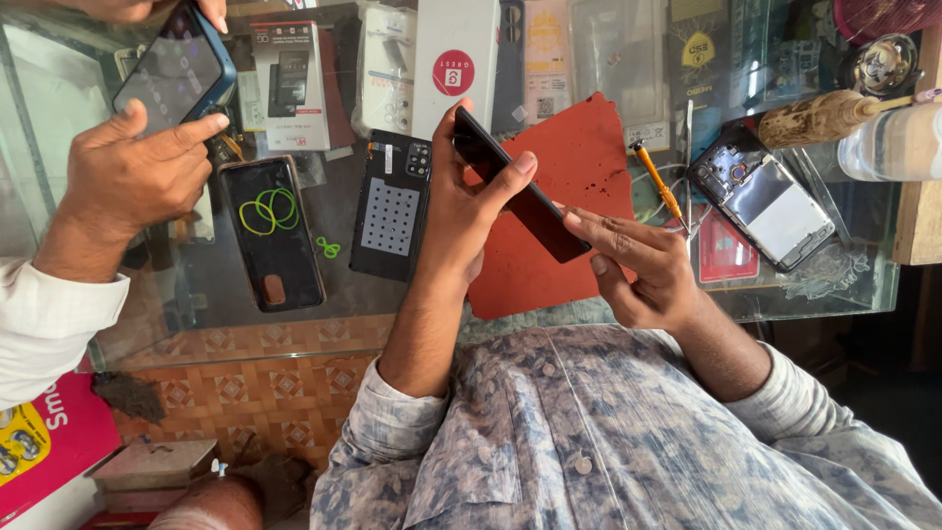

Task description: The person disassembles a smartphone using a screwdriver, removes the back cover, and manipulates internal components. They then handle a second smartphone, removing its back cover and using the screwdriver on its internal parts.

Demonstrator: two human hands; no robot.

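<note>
While clamped edge-on in the left hand (469,211), thumb across the upper face and fingers curled behind, tilted down to the right as a slim black phone (530,201): flat, rectangular, glossy and dark. Closed firmly round its upper half. Met at the lower end by the right hand (638,270), fingertips pinched on the bottom corner, the remaining fingers folded into the palm; shut on the same slab, so held between both grips, lifted clear of the surface. Directly behind the grip, a red mat (579,157), matte, ragged at the edges and speckled with dark spots. Just left of the left wrist, a black phone back (392,206) lying flat, with a pale grey square pad dotted in a grid. Further left, a black case (270,231), smooth and rounded at the corners, with thin green rings looped on it. Right of the right hand, an orange-handled screwdriver (655,177), thin and slanted, and beyond it an opened phone (763,201) showing a silvery inner plate. Beneath everything, a glass counter (844,285), clear and reflective, with packaged goods visible under it. Far off to the upper left of the grip, another person's hand (132,172) in a white sleeve, beside a blue-cased phone (177,69).
</note>
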